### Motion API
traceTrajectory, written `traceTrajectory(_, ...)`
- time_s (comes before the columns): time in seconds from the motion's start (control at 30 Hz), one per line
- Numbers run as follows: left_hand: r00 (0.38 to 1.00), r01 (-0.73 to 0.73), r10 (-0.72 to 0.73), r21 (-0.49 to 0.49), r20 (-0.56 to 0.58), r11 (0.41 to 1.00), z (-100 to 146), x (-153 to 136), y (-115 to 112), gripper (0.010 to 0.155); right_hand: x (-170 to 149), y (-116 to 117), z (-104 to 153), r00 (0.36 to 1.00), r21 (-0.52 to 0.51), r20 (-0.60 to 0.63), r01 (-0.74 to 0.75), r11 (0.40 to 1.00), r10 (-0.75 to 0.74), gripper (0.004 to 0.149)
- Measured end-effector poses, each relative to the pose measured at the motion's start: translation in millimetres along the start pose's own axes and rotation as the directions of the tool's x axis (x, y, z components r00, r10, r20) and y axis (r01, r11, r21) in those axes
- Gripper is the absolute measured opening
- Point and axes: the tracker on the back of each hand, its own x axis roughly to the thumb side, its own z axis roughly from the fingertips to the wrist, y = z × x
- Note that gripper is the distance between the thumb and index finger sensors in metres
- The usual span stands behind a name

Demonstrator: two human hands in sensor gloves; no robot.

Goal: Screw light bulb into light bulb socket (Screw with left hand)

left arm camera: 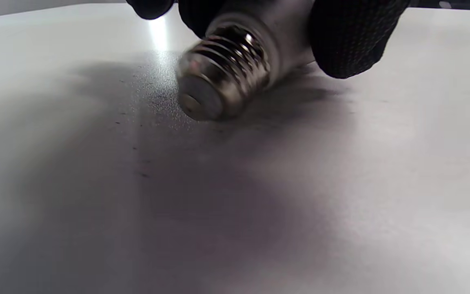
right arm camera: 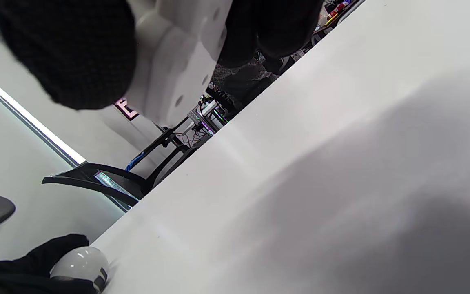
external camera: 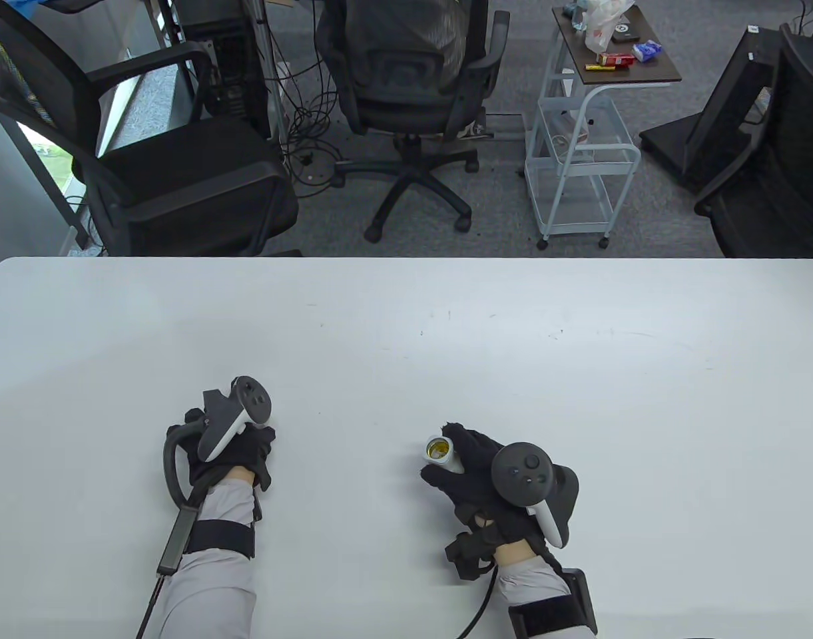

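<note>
Left hand (external camera: 230,452) gripping bulb (left arm camera: 235,61), right hand (external camera: 476,469) gripping socket (external camera: 441,454)

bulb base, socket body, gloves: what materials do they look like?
Bulb base: bare metal, glossy glints on the threads. Socket: matte white, likely molded plastic, with a brass-coloured insert. Left hand and right hand gloves: black knit fabric, weave visible.

Lighting up evenly from above, showing the matte white table (external camera: 406,333) bright, with soft shadows. Blurring on the threaded silver metal bulb base (left arm camera: 222,73), glare streak behind it. Tilting steeply in right wrist view, defocusing the black knit glove fingers (right arm camera: 76,53).
</note>
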Motion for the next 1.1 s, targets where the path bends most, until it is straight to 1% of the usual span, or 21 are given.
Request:
traceTrajectory(0.1, 0.999, -0.042, 0.040, 0.066, 0.024, 0.997, 2.2, -0.9, -0.4, 0.095, 0.3, -1.5, -0.5, 1.000, 0.001, 0.011, 0.022, 1.000, -0.022, 0.068)
traceTrajectory(0.17, 0.991, -0.107, 0.098, 0.102, 0.089, 0.989, 9.1, -3.2, 6.4, 0.094, 1.5, -1.3, 0.2, 0.999, 0.002, 0.028, 0.029, 1.000, -0.029, 0.068)
traceTrajectory(0.23, 0.950, -0.271, 0.247, 0.113, 0.189, 0.956, 21.6, -4.6, 15.7, 0.094, 3.0, 1.4, 0.4, 0.998, 0.019, 0.054, 0.022, 1.000, -0.023, 0.069)
traceTrajectory(0.27, 0.900, -0.374, 0.337, 0.095, 0.276, 0.922, 29.8, -5.0, 21.3, 0.093, 4.0, 5.3, -0.5, 0.997, 0.040, 0.073, 0.014, 0.999, -0.017, 0.069)
traceTrajectory(0.3, 0.860, -0.441, 0.397, 0.075, 0.321, 0.894, 36.5, -5.2, 25.1, 0.093, 4.8, 8.3, -1.1, 0.997, 0.059, 0.080, 0.002, 0.998, -0.007, 0.071)
traceTrajectory(0.37, 0.713, -0.598, 0.540, -0.014, 0.448, 0.801, 56.0, -5.1, 31.9, 0.093, 6.1, 15.6, -1.2, 0.996, 0.106, 0.085, -0.020, 0.994, 0.011, 0.075)
traceTrajectory(0.4, 0.654, -0.640, 0.583, -0.059, 0.482, 0.766, 61.8, -4.6, 32.5, 0.093, 6.4, 17.1, -0.6, 0.997, 0.119, 0.082, -0.017, 0.993, 0.007, 0.075)
traceTrajectory(0.47, 0.476, -0.733, 0.688, -0.185, 0.548, 0.654, 76.3, -2.8, 30.1, 0.093, 7.7, 19.6, 1.2, 0.995, 0.131, 0.095, 0.003, 0.991, -0.016, 0.073)
traceTrajectory(0.5, 0.391, -0.770, 0.735, -0.240, 0.554, 0.591, 82.3, -1.5, 26.9, 0.093, 8.6, 20.2, 2.3, 0.995, 0.134, 0.101, 0.010, 0.991, -0.024, 0.072)
traceTrajectory(0.53, 0.286, -0.804, 0.784, -0.307, 0.551, 0.510, 88.5, 0.5, 21.0, 0.092, 10.3, 21.5, 3.7, 0.993, 0.148, 0.114, 0.018, 0.989, -0.035, 0.071)
traceTrajectory(0.57, 0.221, -0.819, 0.808, -0.346, 0.547, 0.458, 91.2, 2.2, 16.1, 0.092, 11.8, 22.8, 4.7, 0.991, 0.162, 0.125, 0.023, 0.987, -0.044, 0.070)
traceTrajectory(0.6, 0.136, -0.829, 0.838, -0.402, 0.529, 0.389, 94.0, 4.9, 7.6, 0.092, 14.4, 24.9, 6.1, 0.989, 0.179, 0.137, 0.034, 0.983, -0.059, 0.069)
traceTrajectory(0.63, 0.078, -0.827, 0.854, -0.445, 0.514, 0.343, 95.1, 6.6, 0.0, 0.092, 16.6, 27.0, 7.6, 0.987, 0.194, 0.145, 0.043, 0.980, -0.072, 0.069)
traceTrajectory(0.7, -0.004, -0.815, 0.876, -0.509, 0.481, 0.276, 95.1, 9.6, -11.5, 0.092, 20.6, 31.9, 10.2, 0.982, 0.234, 0.162, 0.053, 0.971, -0.092, 0.068)
traceTrajectory(0.77, -0.064, -0.794, 0.884, -0.561, 0.462, 0.236, 96.7, 11.9, -18.3, 0.092, 24.5, 38.4, 12.1, 0.979, 0.303, 0.171, 0.054, 0.952, -0.110, 0.068)
traceTrajectory(0.8, -0.114, -0.766, 0.884, -0.607, 0.454, 0.213, 98.1, 15.6, -19.9, 0.093, 26.8, 42.4, 13.4, 0.976, 0.338, 0.181, 0.054, 0.940, -0.122, 0.067)
traceTrajectory(0.87, -0.158, -0.711, 0.896, -0.677, 0.415, 0.188, 102.7, 22.2, -20.4, 0.090, 29.9, 46.7, 15.6, 0.972, 0.370, 0.191, 0.061, 0.927, -0.140, 0.067)
traceTrajectory(0.9, -0.168, -0.696, 0.894, -0.692, 0.416, 0.192, 105.0, 24.2, -20.5, 0.089, 30.8, 47.4, 16.4, 0.971, 0.370, 0.190, 0.067, 0.927, -0.146, 0.067)
traceTrajectory(0.97, -0.146, -0.693, 0.880, -0.682, 0.452, 0.235, 110.8, 28.4, -19.4, 0.088, 32.0, 47.6, 17.6, 0.966, 0.384, 0.197, 0.080, 0.920, -0.167, 0.066)
traceTrajectory(1.0, -0.146, -0.688, 0.875, -0.683, 0.462, 0.246, 112.1, 29.3, -19.2, 0.088, 32.0, 47.6, 17.6, 0.964, 0.391, 0.198, 0.089, 0.916, -0.178, 0.066)
traceTrajectory(1.1, -0.172, -0.654, 0.875, -0.717, 0.452, 0.242, 114.5, 33.0, -20.2, 0.088, 31.9, 48.5, 17.2, 0.948, 0.451, 0.201, 0.135, 0.882, -0.247, 0.066)
